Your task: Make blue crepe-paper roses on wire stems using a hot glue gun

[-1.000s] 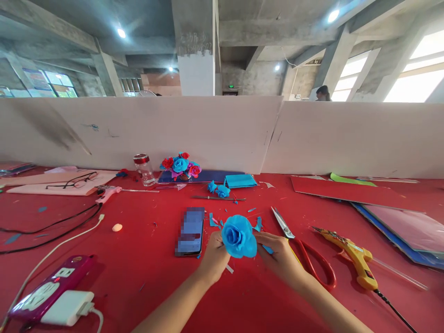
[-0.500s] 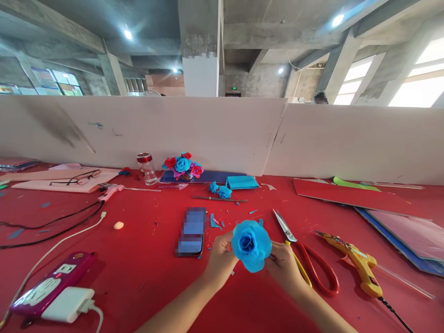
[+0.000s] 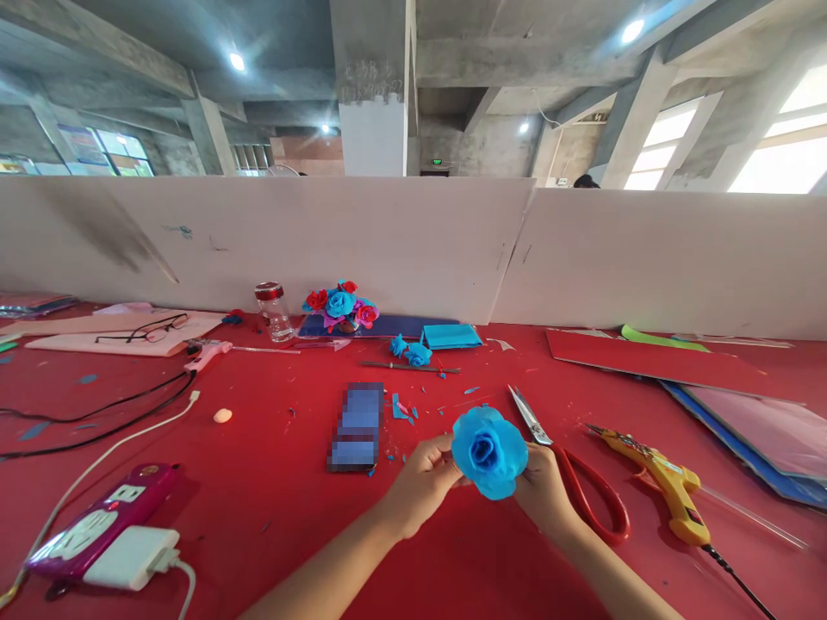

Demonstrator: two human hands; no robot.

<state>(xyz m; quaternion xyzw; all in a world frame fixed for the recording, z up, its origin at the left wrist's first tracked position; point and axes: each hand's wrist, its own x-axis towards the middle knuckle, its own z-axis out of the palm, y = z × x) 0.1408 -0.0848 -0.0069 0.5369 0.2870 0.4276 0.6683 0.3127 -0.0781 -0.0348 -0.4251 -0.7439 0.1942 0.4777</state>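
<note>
A bright blue paper rose [image 3: 489,451] is held above the red tabletop [image 3: 271,456], pinched between the fingers of both hands. The left hand [image 3: 423,478] grips its left edge; the right hand [image 3: 544,492] grips behind its right side. Red-handled scissors [image 3: 575,478] lie just right of the right fingers, a yellow glue gun [image 3: 659,478] beyond them.

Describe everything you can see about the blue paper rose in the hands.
The blue rose looks like bright blue crepe paper or thin foam, rolled into a tight darker spiral at the centre with wider ruffled petals around it. It faces the camera, held just above the red table. The left hand pinches it from one side and the right hand from the other. Its back and any stem are hidden.
</note>
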